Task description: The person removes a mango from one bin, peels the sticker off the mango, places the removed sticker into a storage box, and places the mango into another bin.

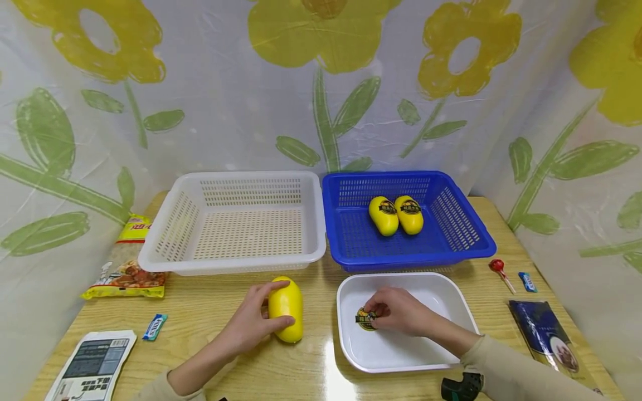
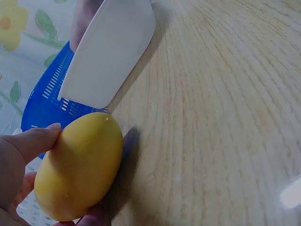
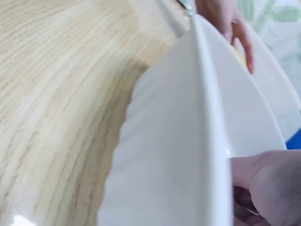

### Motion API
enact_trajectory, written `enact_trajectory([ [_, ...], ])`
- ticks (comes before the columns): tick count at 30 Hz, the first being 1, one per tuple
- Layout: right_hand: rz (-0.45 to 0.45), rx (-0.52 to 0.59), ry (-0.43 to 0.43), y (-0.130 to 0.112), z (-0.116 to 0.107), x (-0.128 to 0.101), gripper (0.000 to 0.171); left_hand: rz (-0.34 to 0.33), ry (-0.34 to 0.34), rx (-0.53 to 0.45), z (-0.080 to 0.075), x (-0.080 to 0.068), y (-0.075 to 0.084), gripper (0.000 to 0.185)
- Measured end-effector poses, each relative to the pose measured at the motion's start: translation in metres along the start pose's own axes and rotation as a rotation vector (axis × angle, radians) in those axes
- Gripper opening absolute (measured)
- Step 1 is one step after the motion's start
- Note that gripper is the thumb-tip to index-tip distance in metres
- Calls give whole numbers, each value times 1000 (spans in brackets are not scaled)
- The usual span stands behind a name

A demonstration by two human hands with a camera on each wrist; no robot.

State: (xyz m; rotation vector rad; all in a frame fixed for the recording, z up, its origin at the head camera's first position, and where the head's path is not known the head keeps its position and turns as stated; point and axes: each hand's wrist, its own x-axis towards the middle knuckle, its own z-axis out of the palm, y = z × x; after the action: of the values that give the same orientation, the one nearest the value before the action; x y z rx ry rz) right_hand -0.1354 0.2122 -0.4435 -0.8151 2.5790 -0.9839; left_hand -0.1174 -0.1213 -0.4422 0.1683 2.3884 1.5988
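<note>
A plain yellow mango [image 1: 287,312] lies lengthwise on the wooden table, and my left hand [image 1: 253,317] grips it from the left, thumb and fingers around its sides. In the left wrist view the same mango [image 2: 82,165] shows no label on its visible side. My right hand [image 1: 401,312] reaches into a white tray [image 1: 426,356] and pinches a black-and-gold oval sticker [image 1: 364,319] by its right edge. The right wrist view has the tray's wall hiding the sticker. Two yellow mangoes [image 1: 385,217] with similar dark stickers lie side by side in a blue basket [image 1: 346,245].
A white perforated basket [image 1: 230,264] stands left of the blue one. At left are a snack bag [image 1: 127,267], a small blue packet [image 1: 155,327] and a white pouch [image 1: 92,365]. A red lollipop [image 1: 497,267], another small packet [image 1: 528,282] and a dark pouch [image 1: 544,334] lie right.
</note>
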Motion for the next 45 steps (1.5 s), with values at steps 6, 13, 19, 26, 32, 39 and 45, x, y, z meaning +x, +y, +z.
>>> enact_trajectory([
  [6, -42, 46, -118, -13, -24, 0, 21, 17, 13, -28, 2, -3, -2, 63],
  [13, -65, 150, -40, -42, -54, 9, 27, 30, -17, -59, 3, -3, -4, 64],
  [19, -54, 244, 45, -61, -47, 29, 30, 29, -10, -67, 3, -4, -1, 64],
  [26, -63, 284, 13, -78, -28, 45, 30, 91, -1, 123, -10, -14, 9, 55],
  [32, -60, 292, -43, -90, -18, 53, 33, 300, -151, 324, -61, -29, 40, 38],
  [39, -56, 260, -114, -97, -5, 68, 38, 410, 169, 485, -149, -29, 57, 37],
  [45, -50, 230, -182, -101, 4, 82, 43, 237, 272, 541, -217, -16, 22, 49],
])
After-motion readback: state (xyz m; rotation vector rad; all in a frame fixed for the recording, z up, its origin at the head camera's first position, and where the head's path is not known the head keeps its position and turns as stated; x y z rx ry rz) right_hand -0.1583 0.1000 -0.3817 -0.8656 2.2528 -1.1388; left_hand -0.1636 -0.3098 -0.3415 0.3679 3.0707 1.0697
